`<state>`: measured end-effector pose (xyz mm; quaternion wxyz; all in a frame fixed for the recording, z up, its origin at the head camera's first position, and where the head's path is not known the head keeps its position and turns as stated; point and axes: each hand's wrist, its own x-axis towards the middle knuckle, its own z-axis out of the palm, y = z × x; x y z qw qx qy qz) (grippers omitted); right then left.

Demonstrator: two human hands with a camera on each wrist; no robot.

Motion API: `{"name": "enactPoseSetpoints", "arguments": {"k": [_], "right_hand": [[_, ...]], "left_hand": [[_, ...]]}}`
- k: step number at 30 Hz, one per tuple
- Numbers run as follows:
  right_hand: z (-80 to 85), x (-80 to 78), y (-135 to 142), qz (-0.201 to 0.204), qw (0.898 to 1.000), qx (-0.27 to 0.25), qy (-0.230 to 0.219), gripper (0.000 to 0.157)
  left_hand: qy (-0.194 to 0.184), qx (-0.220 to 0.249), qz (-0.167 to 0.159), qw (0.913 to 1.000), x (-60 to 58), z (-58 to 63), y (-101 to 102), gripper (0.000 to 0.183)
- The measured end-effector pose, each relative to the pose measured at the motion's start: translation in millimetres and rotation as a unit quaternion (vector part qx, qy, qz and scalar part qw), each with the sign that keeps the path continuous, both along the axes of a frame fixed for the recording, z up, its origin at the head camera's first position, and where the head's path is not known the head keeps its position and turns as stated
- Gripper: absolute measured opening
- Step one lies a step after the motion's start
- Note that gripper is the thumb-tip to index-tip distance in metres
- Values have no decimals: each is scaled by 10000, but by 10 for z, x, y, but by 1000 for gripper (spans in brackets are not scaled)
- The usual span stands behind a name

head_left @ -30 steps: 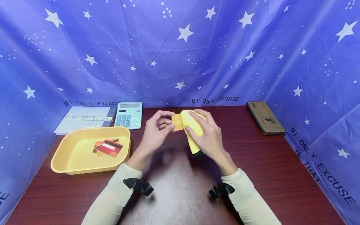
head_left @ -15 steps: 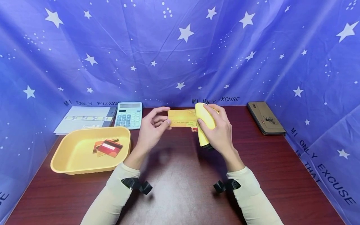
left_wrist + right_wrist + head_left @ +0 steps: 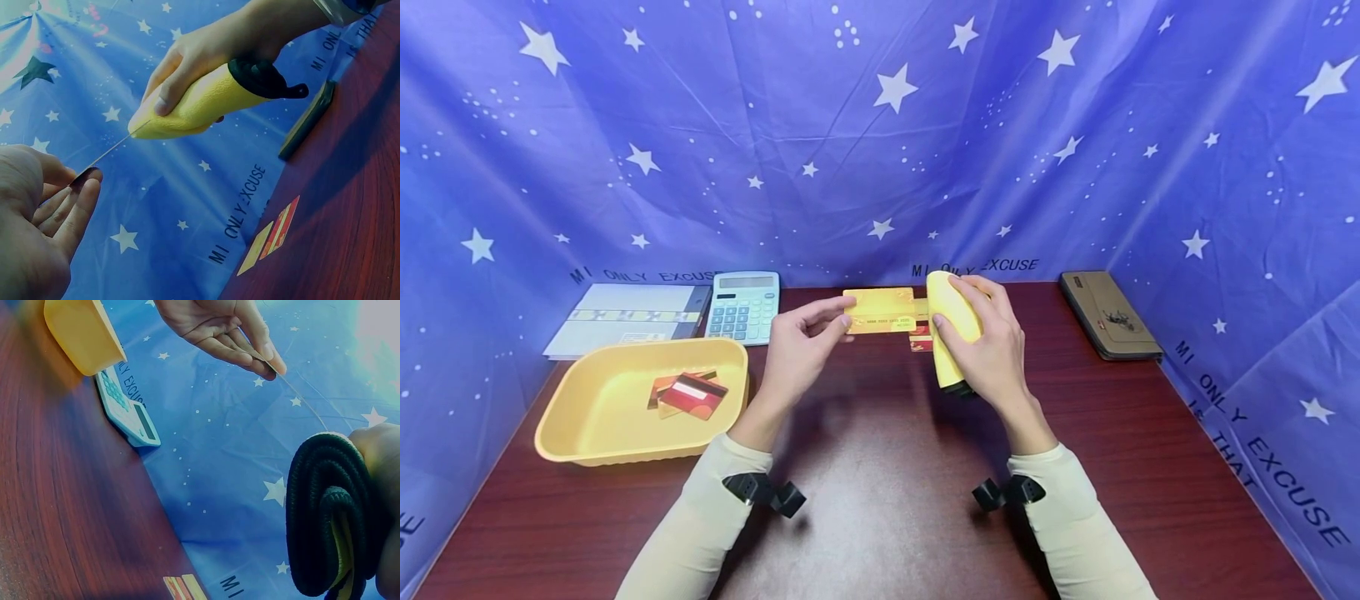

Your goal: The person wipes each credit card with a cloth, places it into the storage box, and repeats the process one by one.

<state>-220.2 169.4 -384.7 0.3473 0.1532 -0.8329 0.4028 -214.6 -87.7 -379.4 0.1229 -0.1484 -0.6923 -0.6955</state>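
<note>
My left hand [image 3: 805,350] pinches a gold bank card [image 3: 880,311] by its left end, thumb in front. In the left wrist view that card appears edge-on as a thin line. My right hand [image 3: 988,333] grips a yellow knit bundle [image 3: 953,325] with a black end; the right wrist view shows the dark ribbed layers [image 3: 319,506] folded together. In the head view a narrow gap separates card and bundle. Behind the gap, a red card [image 3: 921,337] and a yellow card [image 3: 922,308] lie on the table, partly hidden by the held things.
To the left stands a yellow basin [image 3: 595,417] holding several cards [image 3: 694,395]. A calculator [image 3: 742,308] and a white notebook [image 3: 625,312] lie behind it. A brown wallet [image 3: 1108,315] lies at the back right, near the starry curtain [image 3: 880,150].
The right hand has moved right with the yellow bundle, the left hand slightly left. More of the gold card has come into view, and cards on the table behind now show.
</note>
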Motion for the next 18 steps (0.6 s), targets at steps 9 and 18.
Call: {"name": "enactPoseSetpoints", "arguments": {"k": [9, 18], "right_hand": [[0, 2, -6, 42, 10000, 15, -20, 52], [8, 16, -11, 47, 9999, 48, -95, 52]], "left_hand": [[-216, -201, 42, 9996, -5, 0, -19, 24], [-59, 49, 24, 10000, -11, 1, -9, 23]]}}
